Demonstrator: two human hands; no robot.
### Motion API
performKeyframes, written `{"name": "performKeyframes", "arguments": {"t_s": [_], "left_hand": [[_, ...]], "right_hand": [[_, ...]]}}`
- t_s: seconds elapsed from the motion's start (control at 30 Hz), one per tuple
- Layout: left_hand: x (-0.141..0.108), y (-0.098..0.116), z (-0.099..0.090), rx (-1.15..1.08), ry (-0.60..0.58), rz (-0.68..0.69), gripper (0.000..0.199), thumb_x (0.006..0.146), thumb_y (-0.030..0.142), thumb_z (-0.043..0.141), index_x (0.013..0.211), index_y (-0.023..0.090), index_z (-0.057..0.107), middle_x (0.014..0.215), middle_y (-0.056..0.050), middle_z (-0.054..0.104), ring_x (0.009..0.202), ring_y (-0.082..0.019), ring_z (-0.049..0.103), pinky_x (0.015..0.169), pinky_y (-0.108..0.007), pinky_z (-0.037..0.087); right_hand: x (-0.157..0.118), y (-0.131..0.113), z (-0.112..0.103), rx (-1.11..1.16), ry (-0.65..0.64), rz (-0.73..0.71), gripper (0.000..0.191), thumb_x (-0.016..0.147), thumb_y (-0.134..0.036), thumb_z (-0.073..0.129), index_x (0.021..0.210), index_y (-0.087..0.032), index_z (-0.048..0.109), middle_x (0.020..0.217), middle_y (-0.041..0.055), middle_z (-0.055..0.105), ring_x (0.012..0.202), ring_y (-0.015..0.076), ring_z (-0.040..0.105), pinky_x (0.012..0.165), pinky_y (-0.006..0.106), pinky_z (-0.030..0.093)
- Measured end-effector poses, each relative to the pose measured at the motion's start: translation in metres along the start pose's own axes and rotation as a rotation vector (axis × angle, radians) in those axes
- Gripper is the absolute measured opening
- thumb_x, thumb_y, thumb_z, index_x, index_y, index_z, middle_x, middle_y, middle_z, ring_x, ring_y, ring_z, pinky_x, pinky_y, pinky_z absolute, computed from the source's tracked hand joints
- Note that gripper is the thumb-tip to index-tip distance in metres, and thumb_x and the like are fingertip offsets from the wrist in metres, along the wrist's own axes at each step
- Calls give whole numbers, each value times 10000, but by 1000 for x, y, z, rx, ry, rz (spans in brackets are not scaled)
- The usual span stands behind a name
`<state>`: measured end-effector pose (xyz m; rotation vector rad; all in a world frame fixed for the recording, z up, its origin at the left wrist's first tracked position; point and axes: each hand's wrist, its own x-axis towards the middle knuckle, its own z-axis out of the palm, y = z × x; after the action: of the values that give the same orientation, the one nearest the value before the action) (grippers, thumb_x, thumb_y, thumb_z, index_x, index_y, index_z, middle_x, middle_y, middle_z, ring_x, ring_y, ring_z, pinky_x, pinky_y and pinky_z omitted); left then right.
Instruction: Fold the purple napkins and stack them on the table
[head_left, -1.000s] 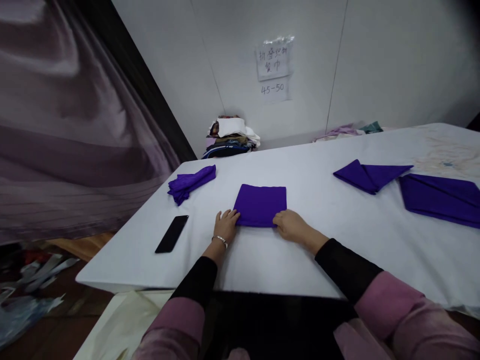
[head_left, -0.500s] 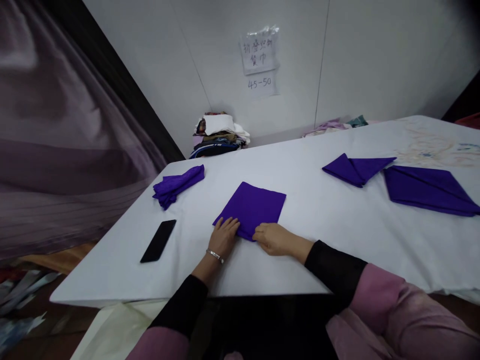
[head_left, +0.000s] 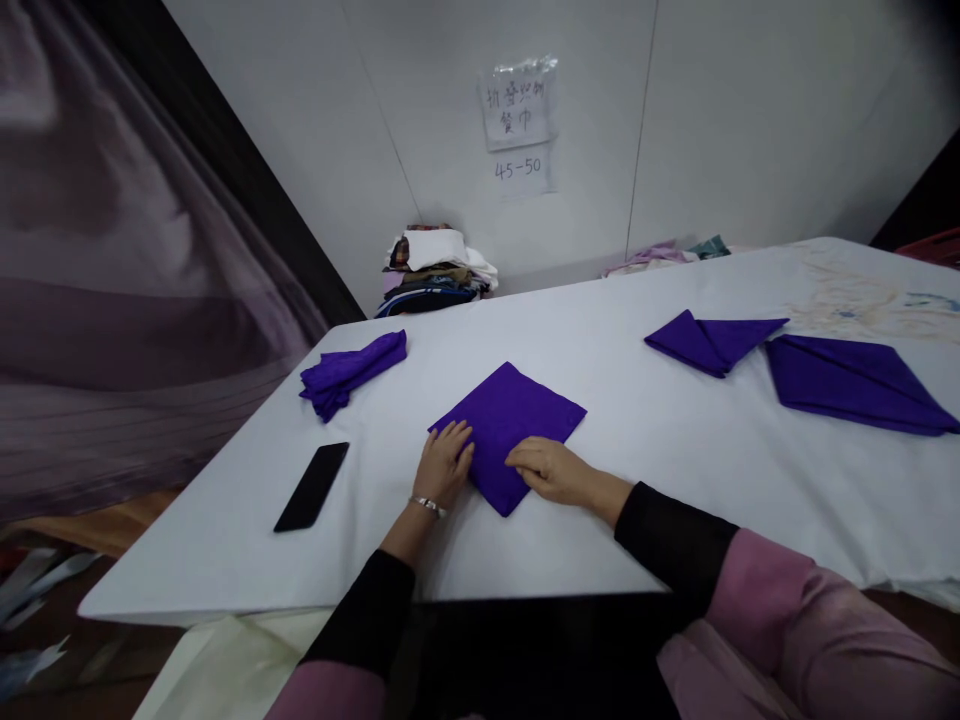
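A purple cloth (head_left: 504,425), folded into a square, lies flat on the white table with one corner pointing toward me. My left hand (head_left: 444,464) rests on its left edge, fingers spread and holding nothing. Over the right side of the cloth is my right hand (head_left: 551,470), its fingers pressed together at the tips; whether cloth is caught between them is too small to tell.
A crumpled purple cloth (head_left: 352,372) and a black phone (head_left: 312,487) lie on the left of the table (head_left: 600,540). Folded purple cloths (head_left: 712,342) (head_left: 855,382) are on the right. Behind the table stands a pile of clothes (head_left: 435,270) by the wall.
The square cloth has turned so a corner points toward me, and its near part now reaches lower between my hands. My right hand has moved slightly up, over the cloth.
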<state>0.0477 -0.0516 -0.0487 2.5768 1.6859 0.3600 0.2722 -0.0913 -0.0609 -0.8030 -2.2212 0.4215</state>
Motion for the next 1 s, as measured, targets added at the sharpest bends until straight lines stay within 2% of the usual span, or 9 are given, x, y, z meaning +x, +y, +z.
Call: {"name": "performKeyframes", "arguments": {"t_s": [0.07, 0.17, 0.27, 0.37, 0.5, 0.63, 0.83, 0.93, 1.0], "left_hand": [[9, 5, 5, 59, 1, -50, 511, 878, 406, 367, 1296, 125, 452, 1409, -120, 397, 1331, -246, 293, 1091, -451, 217], [15, 5, 13, 140, -68, -121, 651, 855, 507, 372, 1340, 73, 384, 1440, -175, 320, 1349, -293, 238, 1081, -481, 218], [15, 3, 20, 164, -138, -150, 675, 869, 529, 304, 1362, 70, 348, 1448, -176, 301, 1353, -290, 230, 1080, -489, 213], [13, 2, 23, 170, -151, -157, 680, 871, 529, 290, 1374, 74, 328, 1462, -167, 273, 1361, -287, 205, 1085, -489, 198], [11, 2, 25, 141, -139, -153, 692, 863, 545, 284, 1373, 81, 338, 1461, -161, 279, 1364, -289, 196, 1089, -488, 194], [8, 2, 27, 122, -131, -159, 719, 859, 569, 251, 1380, 80, 331, 1468, -149, 270, 1366, -277, 196, 1105, -465, 184], [6, 3, 29, 120, -131, -169, 726, 851, 584, 241, 1398, 112, 303, 1474, -134, 263, 1372, -275, 177, 1107, -476, 185], [6, 3, 29, 116, -137, -166, 728, 850, 589, 238, 1399, 114, 304, 1476, -131, 260, 1373, -276, 171, 1108, -478, 182], [7, 3, 29, 113, -138, -171, 733, 851, 590, 232, 1395, 105, 308, 1477, -132, 256, 1373, -275, 170, 1110, -470, 178]], "right_hand": [[0, 1, -1, -21, 24, 30, 300, 848, -130, 419, 1071, -186, 612, 1033, 90, 654, 998, 189, 580, 881, 368, 466], [7, 2, -6, -83, -4, 80, 317, 878, -185, 414, 1146, -180, 583, 1153, 100, 618, 1125, 204, 523, 970, 398, 406], [27, 5, -10, -175, -132, 148, 414, 897, -298, 420, 1280, -153, 483, 1321, 125, 497, 1273, 241, 382, 1050, 448, 299], [60, 15, -5, -254, -261, 187, 560, 897, -434, 406, 1374, -142, 358, 1435, 142, 337, 1351, 265, 227, 1081, 478, 215], [97, 43, 14, -307, -367, 179, 651, 886, -539, 361, 1401, -143, 310, 1466, 144, 266, 1368, 270, 168, 1090, 486, 162], [109, 90, 22, -330, -446, 220, 682, 880, -596, 298, 1402, -158, 314, 1459, 133, 285, 1358, 272, 202, 1083, 507, 154], [105, 155, -2, -457, -382, 441, 643, 894, -577, 236, 1404, -191, 311, 1480, 99, 243, 1366, 270, 175, 1075, 534, 126], [106, 161, -13, -481, -351, 607, 658, 896, -572, 206, 1410, -171, 295, 1482, 116, 232, 1366, 286, 169, 1066, 553, 127], [107, 151, -14, -493, -295, 656, 688, 888, -593, 202, 1415, -158, 280, 1482, 133, 227, 1367, 294, 161, 1068, 550, 124]]}}
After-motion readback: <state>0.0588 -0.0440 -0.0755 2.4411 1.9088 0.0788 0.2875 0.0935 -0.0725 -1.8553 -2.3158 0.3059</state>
